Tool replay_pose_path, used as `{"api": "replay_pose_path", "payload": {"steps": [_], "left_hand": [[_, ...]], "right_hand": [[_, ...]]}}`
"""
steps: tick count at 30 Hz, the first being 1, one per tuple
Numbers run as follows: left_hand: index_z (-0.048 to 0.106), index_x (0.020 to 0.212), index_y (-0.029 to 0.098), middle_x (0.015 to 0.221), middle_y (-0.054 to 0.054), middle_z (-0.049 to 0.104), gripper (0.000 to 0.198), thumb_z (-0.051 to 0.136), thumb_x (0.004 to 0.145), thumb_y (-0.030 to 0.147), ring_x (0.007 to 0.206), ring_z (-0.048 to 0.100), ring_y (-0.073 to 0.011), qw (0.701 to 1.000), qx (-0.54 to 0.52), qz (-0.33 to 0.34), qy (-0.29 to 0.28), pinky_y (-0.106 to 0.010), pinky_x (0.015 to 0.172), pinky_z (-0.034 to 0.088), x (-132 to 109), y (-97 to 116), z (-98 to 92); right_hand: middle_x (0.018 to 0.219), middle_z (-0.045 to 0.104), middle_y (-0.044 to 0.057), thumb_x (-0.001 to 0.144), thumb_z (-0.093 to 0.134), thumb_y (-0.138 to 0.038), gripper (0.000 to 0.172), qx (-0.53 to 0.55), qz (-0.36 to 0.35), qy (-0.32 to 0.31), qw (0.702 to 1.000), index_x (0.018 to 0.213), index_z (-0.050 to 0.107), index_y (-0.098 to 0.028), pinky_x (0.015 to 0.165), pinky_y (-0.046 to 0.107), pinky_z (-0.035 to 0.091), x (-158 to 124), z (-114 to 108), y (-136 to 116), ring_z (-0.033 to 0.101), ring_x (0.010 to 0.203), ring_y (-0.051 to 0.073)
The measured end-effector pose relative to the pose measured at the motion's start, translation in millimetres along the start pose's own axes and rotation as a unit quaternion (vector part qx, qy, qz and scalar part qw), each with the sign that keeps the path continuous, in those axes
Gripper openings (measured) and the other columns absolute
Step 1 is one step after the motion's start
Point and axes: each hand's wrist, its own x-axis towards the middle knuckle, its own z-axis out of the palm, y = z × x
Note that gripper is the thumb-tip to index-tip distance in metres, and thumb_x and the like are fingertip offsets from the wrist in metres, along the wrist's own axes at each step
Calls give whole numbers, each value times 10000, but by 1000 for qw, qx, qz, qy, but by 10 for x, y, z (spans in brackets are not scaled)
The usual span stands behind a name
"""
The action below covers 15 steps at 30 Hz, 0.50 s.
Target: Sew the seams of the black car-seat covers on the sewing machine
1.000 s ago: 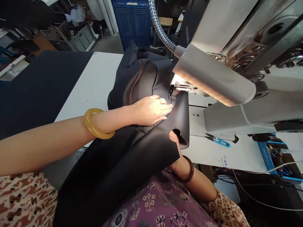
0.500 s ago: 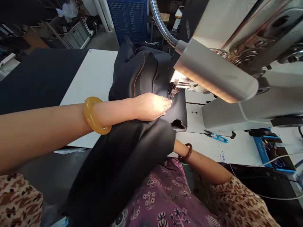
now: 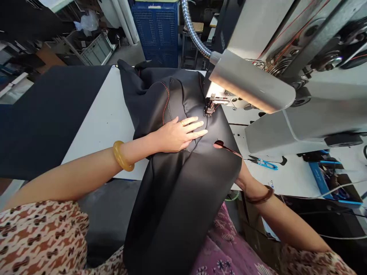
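A large black leather-like piece (image 3: 183, 187), with orange stitching along a curved seam, is spread under the presser foot (image 3: 210, 110) of a sewing machine (image 3: 304, 130) and hangs over the table's front edge. My left hand (image 3: 180, 134) lies flat on it, fingers spread, just left of the presser foot. My right hand (image 3: 243, 175) reaches under the piece from the right. Most of its fingers are covered; a fingertip shows through a slit-like opening in front of the foot, so its grip is hidden.
Blue-handled thread snips (image 3: 265, 163) lie on the white table (image 3: 97, 126), right of the material. A blue box of tools (image 3: 323, 179) sits at the right. The lamp (image 3: 252, 82) hangs low over the sewing area. Blue crates (image 3: 156, 34) stand behind.
My left hand has spread its fingers and shifted slightly left and down. My right hand has moved right and up beneath the material, whose front part has swung right and opened flatter.
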Motion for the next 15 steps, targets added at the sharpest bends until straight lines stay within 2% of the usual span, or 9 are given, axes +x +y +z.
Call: {"api": "replay_pose_path", "payload": {"steps": [3, 5, 7, 9, 11, 15], "left_hand": [[362, 1445, 227, 1496, -90, 380, 564, 404, 886, 165, 1375, 335, -262, 1000, 3, 4, -14, -405, 944, 463, 2, -44, -10], [362, 1445, 229, 1494, -92, 383, 571, 405, 879, 163, 1378, 331, -256, 1000, 4, 5, -20, -397, 952, 456, 11, -60, -21], [368, 1442, 237, 1488, -94, 389, 568, 408, 879, 164, 1374, 339, -260, 1000, 2, 2, -18, -390, 957, 450, 27, -71, -28], [375, 1439, 244, 1479, -102, 397, 562, 415, 884, 171, 1366, 348, -279, 1000, -3, -8, -16, -398, 968, 442, 51, -77, -34], [374, 1441, 249, 1469, -112, 406, 557, 423, 889, 182, 1357, 357, -302, 1000, -7, -23, -19, -423, 976, 438, 76, -72, -41], [380, 1435, 263, 1464, -113, 407, 543, 418, 900, 175, 1348, 365, -303, 998, -9, -55, -20, -445, 986, 438, 118, -46, -48]], "right_hand": [[762, 680, -11, 422, 847, -348, 454, 33, -15, 41, 999, 835, 738, -194, 620, 237, 458, -33, 28, 29, 567, 653, 115], [641, 608, -36, 425, 841, -344, 386, 14, -35, 56, 998, 755, 716, -188, 533, 225, 396, -37, 50, 18, 487, 565, 88], [543, 499, -58, 454, 823, -362, 310, -1, -50, 58, 997, 635, 646, -183, 480, 222, 325, -22, 72, -24, 397, 503, 67], [510, 417, -64, 461, 806, -365, 334, -1, -65, 52, 997, 538, 535, -186, 460, 226, 280, 9, 96, -91, 339, 482, 59], [502, 374, -61, 466, 784, -383, 381, -6, -62, 55, 997, 508, 454, -197, 453, 237, 257, 49, 118, -168, 322, 479, 64], [489, 344, -56, 526, 713, -449, 395, -62, -68, 70, 993, 520, 398, -211, 449, 247, 244, 118, 145, -298, 321, 469, 76]]}}
